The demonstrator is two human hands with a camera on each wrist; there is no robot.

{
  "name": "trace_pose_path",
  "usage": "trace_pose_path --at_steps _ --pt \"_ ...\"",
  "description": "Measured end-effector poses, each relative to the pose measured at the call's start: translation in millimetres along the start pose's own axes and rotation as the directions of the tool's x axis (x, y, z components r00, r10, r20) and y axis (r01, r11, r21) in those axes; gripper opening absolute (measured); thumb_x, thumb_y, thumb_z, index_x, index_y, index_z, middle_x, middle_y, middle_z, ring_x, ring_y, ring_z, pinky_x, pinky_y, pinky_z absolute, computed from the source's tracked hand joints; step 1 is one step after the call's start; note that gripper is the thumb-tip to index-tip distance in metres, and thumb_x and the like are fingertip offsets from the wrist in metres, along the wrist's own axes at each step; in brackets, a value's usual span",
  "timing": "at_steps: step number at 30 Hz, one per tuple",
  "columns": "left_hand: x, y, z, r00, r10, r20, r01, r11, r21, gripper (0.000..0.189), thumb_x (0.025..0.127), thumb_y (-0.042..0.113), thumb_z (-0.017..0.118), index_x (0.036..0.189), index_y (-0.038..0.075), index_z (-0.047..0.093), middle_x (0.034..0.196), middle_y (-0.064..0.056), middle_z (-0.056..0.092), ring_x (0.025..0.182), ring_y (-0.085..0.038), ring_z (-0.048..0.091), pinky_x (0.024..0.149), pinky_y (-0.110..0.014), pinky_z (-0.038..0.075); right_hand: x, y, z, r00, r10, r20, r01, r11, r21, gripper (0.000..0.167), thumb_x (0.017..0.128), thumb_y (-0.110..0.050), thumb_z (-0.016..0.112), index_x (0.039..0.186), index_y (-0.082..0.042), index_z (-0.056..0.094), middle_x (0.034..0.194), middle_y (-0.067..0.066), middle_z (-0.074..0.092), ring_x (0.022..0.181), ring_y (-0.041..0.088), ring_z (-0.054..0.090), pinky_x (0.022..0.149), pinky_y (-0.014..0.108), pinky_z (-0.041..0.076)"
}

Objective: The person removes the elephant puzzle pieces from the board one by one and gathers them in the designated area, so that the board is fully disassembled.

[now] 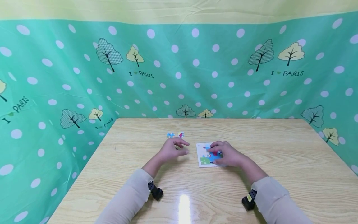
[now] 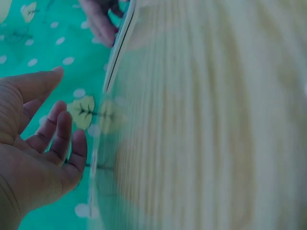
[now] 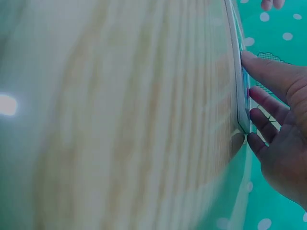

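A small square jigsaw puzzle (image 1: 206, 160) in a white frame lies flat on the table, with blue, red and green parts of its picture showing. My right hand (image 1: 227, 155) is over its right side, thumb and fingertips spread and touching the surface. In the right wrist view the right hand (image 3: 283, 110) meets the thin puzzle board (image 3: 236, 72) edge-on; the hand covers part of the picture. To the left, my left hand (image 1: 172, 149) is held apart from the puzzle, fingers loosely bent and holding nothing. The left wrist view shows that left hand (image 2: 41, 148) with bare fingertips.
Two loose jigsaw pieces, a blue one (image 1: 170, 135) and a red and blue one (image 1: 181, 134), lie just beyond the left hand. The wooden table (image 1: 279, 149) ends at a green dotted curtain (image 1: 167, 93) behind and beside it. Light glares on the near tabletop.
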State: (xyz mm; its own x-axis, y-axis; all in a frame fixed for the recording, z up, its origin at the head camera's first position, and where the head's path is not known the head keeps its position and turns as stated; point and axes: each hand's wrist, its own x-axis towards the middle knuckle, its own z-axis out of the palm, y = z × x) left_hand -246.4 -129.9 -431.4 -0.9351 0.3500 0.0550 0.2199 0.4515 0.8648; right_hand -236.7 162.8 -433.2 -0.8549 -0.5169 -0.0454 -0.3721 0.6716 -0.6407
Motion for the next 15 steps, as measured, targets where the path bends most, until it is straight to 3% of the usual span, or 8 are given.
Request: trace_pose_path --at_steps 11,15 --pt "5.7 11.6 22.5 0.992 0.021 0.121 -0.027 0.998 0.052 0.022 0.086 0.011 0.085 0.108 0.008 0.080 0.113 -0.003 0.070 0.097 -0.016 0.062 0.084 -0.032 0.053 4.1 0 -3 1.000 0.002 0.020 -0.001 0.999 -0.043 0.045 0.087 -0.013 0.085 0.130 -0.008 0.073 0.142 0.017 0.055 0.130 0.041 0.042 0.108 0.058 0.041" --pt "9.6 16.6 29.9 0.988 0.026 0.152 -0.038 0.996 0.080 0.021 0.085 0.009 0.085 0.106 0.006 0.080 0.106 -0.002 0.070 0.088 -0.012 0.061 0.076 -0.027 0.053 4.8 1 -2 1.000 0.007 0.016 -0.006 0.999 -0.040 0.043 0.088 -0.013 0.084 0.129 -0.007 0.073 0.141 0.016 0.056 0.129 0.040 0.042 0.108 0.058 0.041"
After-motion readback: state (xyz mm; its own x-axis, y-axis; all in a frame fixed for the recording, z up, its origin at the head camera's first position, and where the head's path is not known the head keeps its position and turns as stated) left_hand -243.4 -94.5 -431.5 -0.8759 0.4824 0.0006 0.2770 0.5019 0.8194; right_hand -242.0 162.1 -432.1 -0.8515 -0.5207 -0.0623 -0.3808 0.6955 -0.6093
